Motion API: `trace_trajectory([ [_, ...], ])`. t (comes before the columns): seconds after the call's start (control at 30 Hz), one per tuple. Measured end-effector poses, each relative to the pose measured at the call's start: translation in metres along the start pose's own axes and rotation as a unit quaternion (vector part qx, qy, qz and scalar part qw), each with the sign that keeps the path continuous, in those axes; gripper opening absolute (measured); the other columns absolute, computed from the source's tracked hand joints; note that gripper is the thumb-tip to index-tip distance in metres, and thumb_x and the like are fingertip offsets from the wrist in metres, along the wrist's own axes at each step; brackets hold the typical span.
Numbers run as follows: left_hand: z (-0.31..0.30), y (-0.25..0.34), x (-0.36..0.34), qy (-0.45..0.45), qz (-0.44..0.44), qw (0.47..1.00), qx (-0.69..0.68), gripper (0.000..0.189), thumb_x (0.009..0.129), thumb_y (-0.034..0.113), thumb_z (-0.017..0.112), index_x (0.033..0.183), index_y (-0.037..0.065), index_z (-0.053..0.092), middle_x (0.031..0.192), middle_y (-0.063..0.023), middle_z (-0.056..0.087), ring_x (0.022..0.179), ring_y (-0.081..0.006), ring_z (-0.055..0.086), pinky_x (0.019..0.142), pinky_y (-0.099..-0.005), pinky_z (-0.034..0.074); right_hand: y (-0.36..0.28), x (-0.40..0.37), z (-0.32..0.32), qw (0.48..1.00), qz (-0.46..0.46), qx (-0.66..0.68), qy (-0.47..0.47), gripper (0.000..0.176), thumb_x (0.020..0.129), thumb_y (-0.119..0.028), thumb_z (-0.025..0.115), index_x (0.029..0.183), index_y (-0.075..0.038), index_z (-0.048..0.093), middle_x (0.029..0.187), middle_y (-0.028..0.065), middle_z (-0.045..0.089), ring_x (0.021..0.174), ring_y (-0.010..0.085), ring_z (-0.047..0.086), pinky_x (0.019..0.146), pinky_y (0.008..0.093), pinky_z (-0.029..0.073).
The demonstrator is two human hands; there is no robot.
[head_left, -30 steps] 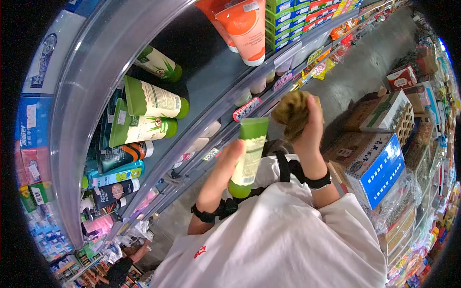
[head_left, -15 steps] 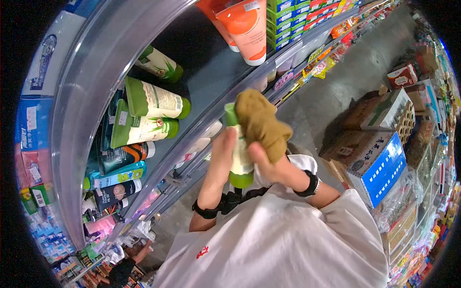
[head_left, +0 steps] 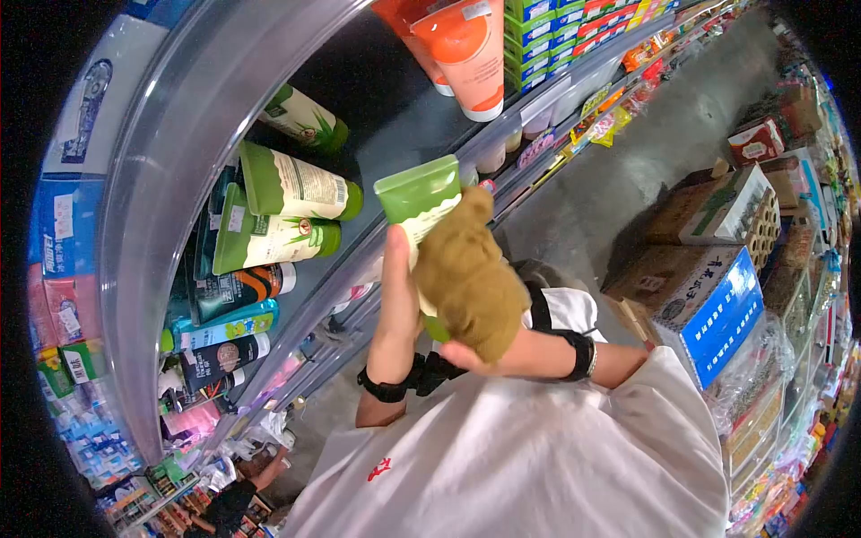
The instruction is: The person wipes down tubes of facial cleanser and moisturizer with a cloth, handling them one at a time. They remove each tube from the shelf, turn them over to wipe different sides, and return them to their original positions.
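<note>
A green and cream squeeze tube (head_left: 418, 190) is gripped in my left hand (head_left: 395, 291), its wide flat end pointing up and its broad face turned outward. Over the tube's front lies a bunched brown cloth (head_left: 475, 278), held by my right hand (head_left: 480, 354). Most of my right fingers are hidden behind the cloth, as is the tube's middle. Beside my hands, the shelf holds similar green tubes (head_left: 300, 184), lying on their sides.
Orange tubes (head_left: 466, 58) stand at the shelf's upper end, near stacked small boxes (head_left: 543, 40). A clear plastic shelf edge (head_left: 395, 211) runs beside my hands. Cardboard cartons (head_left: 682, 296) sit on the floor to the right. Another person's arm (head_left: 269, 471) shows at lower left.
The tube has turned from edge-on to show its broad face. My right hand and the cloth have moved down and left across the tube's front.
</note>
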State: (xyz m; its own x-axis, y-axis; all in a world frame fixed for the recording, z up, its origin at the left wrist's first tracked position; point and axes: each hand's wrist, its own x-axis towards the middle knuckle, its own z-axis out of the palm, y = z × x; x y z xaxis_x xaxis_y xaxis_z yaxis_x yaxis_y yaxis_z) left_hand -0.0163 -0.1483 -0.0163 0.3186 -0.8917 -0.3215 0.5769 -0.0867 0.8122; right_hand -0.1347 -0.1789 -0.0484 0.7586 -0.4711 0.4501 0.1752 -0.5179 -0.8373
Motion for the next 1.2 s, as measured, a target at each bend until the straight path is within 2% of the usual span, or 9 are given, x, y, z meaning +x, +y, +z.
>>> trace_trajectory([
  [0.57, 0.009, -0.009, 0.000, 0.193, 0.396, 0.853, 0.281, 0.076, 0.078, 0.058, 0.035, 0.116, -0.007, 0.037, 0.105, -0.0158, 0.044, 0.097, -0.0253, 0.041, 0.083, -0.0340, 0.031, 0.006, 0.018, 0.019, 0.929, 0.102, 0.313, 0.172, 0.041, 0.086, -0.019, 0.033, 0.119, 0.005, 0.032, 0.119, 0.0139, 0.038, 0.111, 0.0229, 0.036, 0.095, 0.0315, 0.024],
  [0.63, 0.005, -0.017, 0.002, 0.222, 0.405, 0.840, 0.286, 0.083, 0.075, 0.064, 0.035, 0.116, -0.008, 0.035, 0.105, -0.0161, 0.044, 0.095, -0.0271, 0.040, 0.082, -0.0366, 0.032, 0.003, 0.022, 0.013, 0.837, 0.258, 0.436, 0.209, 0.039, 0.085, -0.025, 0.039, 0.112, 0.004, 0.042, 0.109, 0.0110, 0.048, 0.101, 0.0186, 0.046, 0.087, 0.0284, 0.034],
  [0.7, -0.010, -0.023, 0.009, 0.180, 0.609, 0.650, 0.418, 0.091, 0.069, 0.070, 0.036, 0.115, -0.008, 0.036, 0.102, -0.0179, 0.044, 0.092, -0.0275, 0.040, 0.081, -0.0388, 0.032, 0.016, 0.026, 0.014, 0.781, 0.315, 0.466, 0.272, 0.034, 0.082, -0.027, 0.047, 0.101, 0.001, 0.050, 0.095, 0.0077, 0.055, 0.086, 0.0145, 0.053, 0.074, 0.0256, 0.042],
  [0.77, -0.008, -0.032, 0.001, 0.109, 0.581, 0.698, 0.404, 0.092, 0.054, 0.067, 0.058, 0.111, -0.001, 0.034, 0.094, -0.0114, 0.041, 0.077, -0.0219, 0.046, 0.063, -0.0340, 0.041, 0.016, 0.030, 0.003, 0.656, 0.462, 0.551, 0.231, 0.028, 0.080, -0.024, 0.050, 0.096, -0.001, 0.052, 0.086, 0.0060, 0.057, 0.076, 0.0133, 0.054, 0.068, 0.0262, 0.043],
  [0.9, 0.003, -0.022, -0.003, 0.060, 0.576, 0.707, 0.405, 0.099, 0.044, 0.050, 0.077, 0.117, 0.005, 0.028, 0.091, -0.0101, 0.040, 0.077, -0.0212, 0.045, 0.069, -0.0339, 0.040, 0.021, 0.036, -0.016, 0.752, 0.454, 0.467, 0.100, 0.021, 0.082, -0.020, 0.047, 0.093, -0.003, 0.053, 0.078, 0.0037, 0.056, 0.070, 0.0094, 0.052, 0.062, 0.0258, 0.043],
  [1.0, 0.003, -0.004, 0.000, -0.132, 0.402, 0.863, 0.276, 0.072, 0.051, 0.026, 0.077, 0.109, 0.001, 0.043, 0.099, -0.0102, 0.050, 0.091, -0.0235, 0.048, 0.078, -0.0322, 0.038, 0.026, 0.029, -0.017, 0.767, 0.403, 0.497, 0.056, 0.022, 0.085, -0.019, 0.044, 0.095, -0.002, 0.053, 0.082, 0.0038, 0.056, 0.074, 0.0094, 0.051, 0.065, 0.0257, 0.043],
  [1.1, 0.002, 0.012, 0.000, -0.201, 0.363, 0.822, 0.390, 0.063, 0.054, 0.021, 0.075, 0.106, 0.001, 0.046, 0.098, -0.0103, 0.051, 0.094, -0.0250, 0.048, 0.080, -0.0337, 0.038, 0.052, 0.009, -0.006, 0.976, 0.132, 0.173, -0.026, 0.025, 0.085, -0.017, 0.042, 0.097, 0.001, 0.053, 0.087, 0.0048, 0.056, 0.080, 0.0112, 0.052, 0.070, 0.0263, 0.042],
  [1.13, 0.008, 0.018, 0.003, -0.190, 0.449, 0.743, 0.459, 0.056, 0.056, 0.015, 0.075, 0.103, -0.001, 0.048, 0.094, -0.0109, 0.053, 0.093, -0.0236, 0.051, 0.079, -0.0328, 0.040, 0.051, 0.005, -0.009, 0.960, 0.171, 0.218, -0.048, 0.026, 0.085, -0.016, 0.042, 0.101, 0.003, 0.052, 0.099, 0.0083, 0.056, 0.089, 0.0129, 0.051, 0.075, 0.0271, 0.041],
  [1.2, 0.004, -0.001, 0.004, -0.167, 0.430, 0.802, 0.380, 0.057, 0.057, 0.012, 0.074, 0.104, -0.001, 0.043, 0.088, -0.0139, 0.056, 0.082, -0.0241, 0.054, 0.074, -0.0345, 0.042, 0.060, 0.007, 0.001, 0.942, 0.230, 0.243, -0.005, 0.027, 0.084, -0.016, 0.043, 0.102, 0.003, 0.052, 0.103, 0.0099, 0.055, 0.091, 0.0129, 0.051, 0.077, 0.0273, 0.041],
])
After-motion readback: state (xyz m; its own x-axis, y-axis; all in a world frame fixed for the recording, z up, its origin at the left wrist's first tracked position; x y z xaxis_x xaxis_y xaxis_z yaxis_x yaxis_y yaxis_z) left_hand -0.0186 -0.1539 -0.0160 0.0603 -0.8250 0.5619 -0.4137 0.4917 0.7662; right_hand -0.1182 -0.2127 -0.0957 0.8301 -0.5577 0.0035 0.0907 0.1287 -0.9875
